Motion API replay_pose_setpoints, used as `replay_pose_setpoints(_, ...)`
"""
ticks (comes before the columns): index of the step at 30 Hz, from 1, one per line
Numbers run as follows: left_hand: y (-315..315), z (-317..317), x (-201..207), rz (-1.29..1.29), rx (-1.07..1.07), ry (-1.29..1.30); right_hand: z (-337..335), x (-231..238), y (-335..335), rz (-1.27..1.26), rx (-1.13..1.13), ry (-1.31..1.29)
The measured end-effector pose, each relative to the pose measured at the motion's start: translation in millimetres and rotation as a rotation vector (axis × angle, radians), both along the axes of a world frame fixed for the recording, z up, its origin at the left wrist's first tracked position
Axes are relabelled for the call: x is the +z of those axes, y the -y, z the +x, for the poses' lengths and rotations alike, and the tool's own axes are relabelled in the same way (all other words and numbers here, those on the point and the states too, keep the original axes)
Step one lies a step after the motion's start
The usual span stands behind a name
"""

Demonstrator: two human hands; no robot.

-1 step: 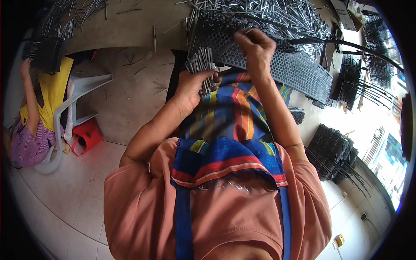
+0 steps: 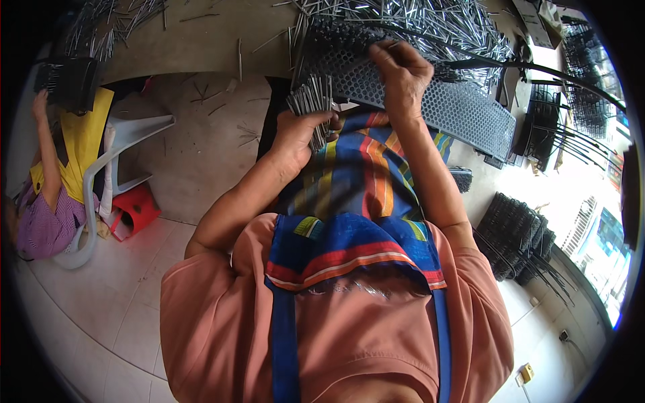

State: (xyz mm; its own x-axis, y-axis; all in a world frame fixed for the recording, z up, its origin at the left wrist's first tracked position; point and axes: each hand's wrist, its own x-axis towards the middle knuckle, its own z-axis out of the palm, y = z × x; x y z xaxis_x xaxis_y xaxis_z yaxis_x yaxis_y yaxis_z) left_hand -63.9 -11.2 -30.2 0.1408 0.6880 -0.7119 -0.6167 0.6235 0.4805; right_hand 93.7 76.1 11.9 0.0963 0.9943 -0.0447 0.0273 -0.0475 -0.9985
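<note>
Your strongest light pours in from the window (image 2: pixel 608 265) at the right, its glare burning the view there to white. The heaped metal rods (image 2: pixel 430 30) glint, shadows darken folds of your striped apron (image 2: pixel 376 178), and the lines of the tiled floor (image 2: pixel 141 295) curve toward a black rim.

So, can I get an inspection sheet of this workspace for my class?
Surface: brown table, loose metal rods on it.
Job's things: bundle of metal rods; grey perforated panel; pile of shiny metal rods behind it.
Clutter: dark stray rods on the floor; stack of black wire pieces at right.
Hands: left hand grips the bundle; right hand is over the panel, fingers bent, contents unclear.
Cables: black cable-like strand crosses near the panel's far edge.
Surroundings: co-worker at left by a grey plastic chair; red container.
</note>
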Motion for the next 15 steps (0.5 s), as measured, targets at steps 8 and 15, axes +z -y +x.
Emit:
replay_pose_setpoints(8, -2.7, 7.3, 3.8, 0.013, -0.032, -0.047, 3.4, -20.4, -15.1, 0.338, -0.102, 0.162)
replay_pose_setpoints(15, -3.4, 8.0, 9.1, 0.044, -0.051, -0.056, 2.7, -24.3, -15.6, 0.403, -0.046, 0.426)
